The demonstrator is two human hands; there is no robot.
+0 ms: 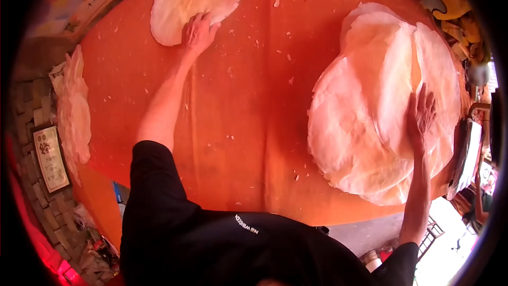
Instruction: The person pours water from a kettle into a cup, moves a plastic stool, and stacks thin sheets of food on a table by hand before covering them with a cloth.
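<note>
At the upper left of the orange table, a round, thin, pale sheet (196,0) lies flat. My left hand (199,32) rests on its lower edge with the fingers spread. On the right side lies a pile of large, thin, pale round sheets (349,122), overlapping and wrinkled, some with folded edges. My right hand (422,110) lies on this pile near its right part, fingers stretched out and pointing away from me.
The orange table (238,100) carries small scattered pale flakes. More thin pale sheets (74,111) lie along its left edge. A framed card with writing (51,159) is beyond that edge. Yellowish pieces (455,2) are at the upper right.
</note>
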